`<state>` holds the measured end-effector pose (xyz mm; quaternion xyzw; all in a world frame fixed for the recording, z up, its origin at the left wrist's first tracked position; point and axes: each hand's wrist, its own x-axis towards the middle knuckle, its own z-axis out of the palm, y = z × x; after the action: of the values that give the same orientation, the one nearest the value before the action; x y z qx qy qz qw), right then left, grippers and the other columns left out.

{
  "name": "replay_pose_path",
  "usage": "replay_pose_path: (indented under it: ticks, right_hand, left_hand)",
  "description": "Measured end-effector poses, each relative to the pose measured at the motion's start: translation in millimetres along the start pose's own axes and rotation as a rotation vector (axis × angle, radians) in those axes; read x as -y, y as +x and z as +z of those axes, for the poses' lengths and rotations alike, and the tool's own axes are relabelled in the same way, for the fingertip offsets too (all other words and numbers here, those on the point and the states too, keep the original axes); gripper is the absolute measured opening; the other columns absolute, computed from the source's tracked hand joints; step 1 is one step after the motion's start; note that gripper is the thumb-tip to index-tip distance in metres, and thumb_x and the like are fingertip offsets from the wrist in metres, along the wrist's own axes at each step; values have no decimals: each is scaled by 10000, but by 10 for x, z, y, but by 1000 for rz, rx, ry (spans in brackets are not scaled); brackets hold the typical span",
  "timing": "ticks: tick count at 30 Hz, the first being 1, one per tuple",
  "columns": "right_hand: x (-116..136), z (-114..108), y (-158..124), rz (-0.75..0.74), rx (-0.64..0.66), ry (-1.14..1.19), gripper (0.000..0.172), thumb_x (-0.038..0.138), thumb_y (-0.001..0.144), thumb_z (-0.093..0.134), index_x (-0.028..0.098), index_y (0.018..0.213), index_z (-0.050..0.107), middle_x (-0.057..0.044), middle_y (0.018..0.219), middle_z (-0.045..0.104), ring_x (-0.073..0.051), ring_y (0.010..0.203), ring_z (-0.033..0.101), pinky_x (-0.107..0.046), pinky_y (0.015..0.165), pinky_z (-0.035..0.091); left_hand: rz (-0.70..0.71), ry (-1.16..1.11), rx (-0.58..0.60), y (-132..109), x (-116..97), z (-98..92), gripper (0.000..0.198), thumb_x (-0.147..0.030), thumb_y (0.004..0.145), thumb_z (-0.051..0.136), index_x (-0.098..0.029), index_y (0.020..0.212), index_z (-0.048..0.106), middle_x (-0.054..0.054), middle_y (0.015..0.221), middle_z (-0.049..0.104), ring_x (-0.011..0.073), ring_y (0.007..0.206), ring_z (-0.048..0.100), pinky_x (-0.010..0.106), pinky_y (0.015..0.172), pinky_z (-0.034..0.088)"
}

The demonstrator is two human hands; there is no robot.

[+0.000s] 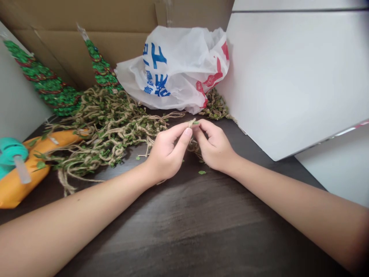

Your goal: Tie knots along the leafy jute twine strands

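A leafy jute-twine garland [106, 130] is sprawling across the tabletop [184, 227], with an orange carrot ornament [25, 173] lying left of it and a white plastic bag [173, 65], showing creased blue and red characters too folded to read, sitting behind it. At its right end, the left hand [165, 152] and right hand [215, 145] are pinching a twine strand between nearly closed fingers [187, 132].

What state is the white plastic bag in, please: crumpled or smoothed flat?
Crumpled: the white plastic bag is creased and bunched, its printing folded.
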<state>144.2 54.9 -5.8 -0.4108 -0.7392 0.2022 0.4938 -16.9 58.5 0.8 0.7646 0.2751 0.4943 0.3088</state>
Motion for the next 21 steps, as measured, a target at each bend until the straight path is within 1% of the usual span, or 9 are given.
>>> replay_pose_path:
  ticks: [3, 5, 8, 11, 14, 17, 19, 21]
  right_hand:
    - [13, 4, -13, 39, 20, 60, 195, 316, 1005, 479, 194, 890, 579, 0, 791, 599, -148, 752, 558, -300, 716, 448]
    - [32, 0, -20, 52, 34, 87, 166, 323, 990, 511, 195, 916, 586, 3, 802, 619, -141, 734, 567, -300, 713, 458]
    - [67, -11, -30, 65, 49, 68, 150, 315, 967, 543, 194, 894, 593, 7, 783, 621, -133, 700, 558, -291, 679, 458]
    - [91, -18, -38, 54, 55, 21, 120, 299, 933, 587, 195, 876, 602, 15, 750, 592, -124, 662, 524, -277, 632, 442]
    - [86, -13, -43, 8, 35, -18, 106, 296, 924, 604, 194, 910, 632, 5, 783, 597, -126, 679, 528, -275, 633, 448]
    - [59, 0, -42, -28, -18, -44, 159, 310, 949, 580, 195, 1010, 671, -28, 897, 656, -153, 793, 589, -294, 708, 487]
    - [44, 9, -38, -33, -33, -13, 213, 320, 964, 566, 198, 1101, 673, -53, 1016, 692, -178, 920, 631, -320, 805, 514]
    - [34, 15, -33, -29, -30, 27, 249, 324, 970, 562, 203, 1162, 664, -68, 1133, 699, -197, 1046, 638, -350, 913, 511]
  left_hand:
    - [-15, 52, 3, 7, 14, 7, 307, -342, 1018, 475, -173, 1140, 701, -32, 563, 516, 158, 699, 619, 303, 766, 541]
    - [-31, 91, -11, 16, 17, 6, 285, -323, 1010, 492, -168, 1113, 707, -30, 563, 523, 169, 747, 639, 311, 792, 542]
    - [-52, 132, -62, 29, 17, -2, 250, -294, 1000, 504, -163, 1057, 709, -16, 606, 566, 181, 833, 660, 318, 837, 540]
    - [-51, 156, -101, 31, 20, -12, 237, -291, 1005, 491, -166, 1039, 689, 18, 751, 655, 184, 905, 664, 321, 860, 535]
    - [-49, 146, -122, 22, 36, -19, 242, -314, 1020, 468, -166, 1033, 659, 47, 897, 691, 170, 896, 657, 305, 831, 528]
    - [-41, 128, -124, 10, 61, -22, 263, -342, 1035, 437, -174, 1077, 635, 48, 914, 683, 153, 840, 643, 291, 790, 523]
    - [-25, 136, -118, 6, 74, -23, 268, -344, 1038, 430, -180, 1116, 628, 42, 893, 674, 150, 818, 636, 293, 782, 522]
    - [-10, 144, -118, 6, 80, -22, 270, -340, 1038, 431, -184, 1137, 629, 37, 867, 668, 154, 824, 639, 299, 791, 525]
